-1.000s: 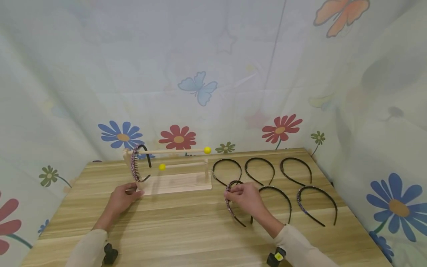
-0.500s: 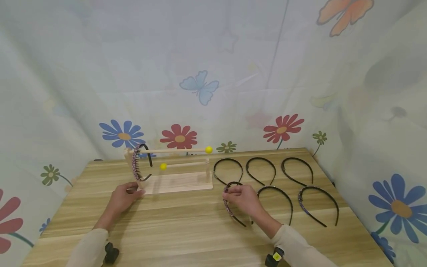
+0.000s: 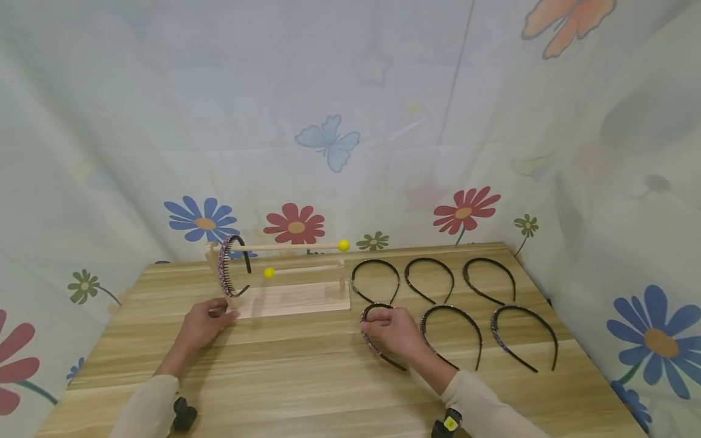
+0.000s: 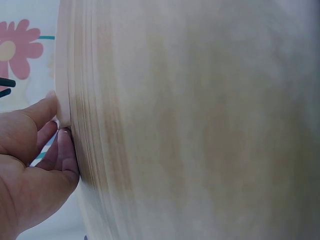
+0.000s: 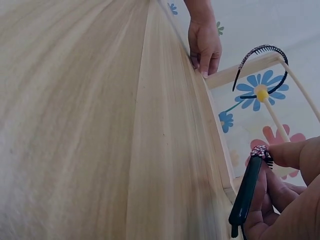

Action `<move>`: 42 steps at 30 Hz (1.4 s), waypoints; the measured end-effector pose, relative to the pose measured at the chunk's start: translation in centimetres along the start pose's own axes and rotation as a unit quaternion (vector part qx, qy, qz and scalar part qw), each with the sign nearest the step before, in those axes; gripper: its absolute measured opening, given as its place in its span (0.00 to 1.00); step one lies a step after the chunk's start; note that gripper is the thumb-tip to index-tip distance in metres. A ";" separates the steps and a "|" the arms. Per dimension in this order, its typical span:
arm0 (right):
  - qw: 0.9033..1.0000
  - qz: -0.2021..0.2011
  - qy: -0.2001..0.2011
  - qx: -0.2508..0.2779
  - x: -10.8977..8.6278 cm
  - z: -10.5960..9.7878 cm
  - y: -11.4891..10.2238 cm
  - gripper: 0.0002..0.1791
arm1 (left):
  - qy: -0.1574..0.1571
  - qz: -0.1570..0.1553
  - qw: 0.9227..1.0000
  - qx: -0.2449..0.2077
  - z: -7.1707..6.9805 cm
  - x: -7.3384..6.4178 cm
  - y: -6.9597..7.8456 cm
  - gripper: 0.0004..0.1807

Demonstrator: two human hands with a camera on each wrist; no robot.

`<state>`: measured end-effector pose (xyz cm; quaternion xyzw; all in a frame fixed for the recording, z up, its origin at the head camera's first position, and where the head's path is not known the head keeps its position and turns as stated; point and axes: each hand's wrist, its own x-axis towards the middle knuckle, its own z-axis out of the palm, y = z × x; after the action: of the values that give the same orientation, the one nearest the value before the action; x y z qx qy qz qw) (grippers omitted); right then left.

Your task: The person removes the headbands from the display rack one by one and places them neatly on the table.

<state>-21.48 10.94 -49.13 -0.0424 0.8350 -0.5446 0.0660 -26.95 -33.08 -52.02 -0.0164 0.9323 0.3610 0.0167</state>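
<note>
At the near edge of the wooden worktop point(image 3: 306, 389) two pale sleeves reach forward. The right hand point(image 3: 391, 333) has its fingers and thumb curled round the arch of a beaded headband point(image 3: 371, 344), pinching it near the top; the band's ends trail toward the person, low over the boards, though whether they touch the wood cannot be told. The right wrist view shows the same grip close up: fingertips point(image 5: 285, 155) pressing the beaded top of the band point(image 5: 247, 192), its black toothed inner side facing the camera.

The left hand point(image 3: 204, 322) lies flat on the worktop, fingers straight and loose, fingertips touching the near left corner of the wooden base point(image 3: 292, 298) of a small display stand. In the left wrist view the fingers point(image 4: 47, 112) rest against the base's edge point(image 4: 64, 107).

Just right of the held band, two black headbands lie flat: one point(image 3: 452, 331) beside the right hand and one point(image 3: 526, 334) farther right. Behind them lie three more: the first point(image 3: 375, 280) just beside the stand, the second point(image 3: 430, 278) in the middle, the third point(image 3: 490, 280) toward the right edge.

On the stand, the upper wooden rod point(image 3: 285, 247) ends in a yellow ball point(image 3: 343, 245) and carries one beaded headband point(image 3: 229, 274) hanging at its left end; a lower rod has its own yellow ball point(image 3: 268, 272). Behind all this hangs a pale curtain point(image 3: 350, 121) printed with flowers and butterflies.
</note>
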 end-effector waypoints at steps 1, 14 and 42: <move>1.000 0.000 -0.002 -0.001 0.0 0.0 0.0 0.16 | 0.000 -0.001 1.000 0.000 0.0 0.0 0.0 0.36; 0.999 0.000 -0.019 0.030 0.2 0.9 0.8 0.19 | 0.003 0.012 1.000 0.002 -0.1 -0.2 0.2 0.34; 0.999 -0.041 -0.029 -0.003 0.5 0.2 0.5 0.19 | 0.008 0.008 1.000 0.004 -0.2 -0.4 0.5 0.34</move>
<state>-21.93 10.90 -49.68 -0.0926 0.8319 -0.5430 0.0680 -26.62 -32.81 -51.52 -0.0114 0.9339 0.3573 0.0061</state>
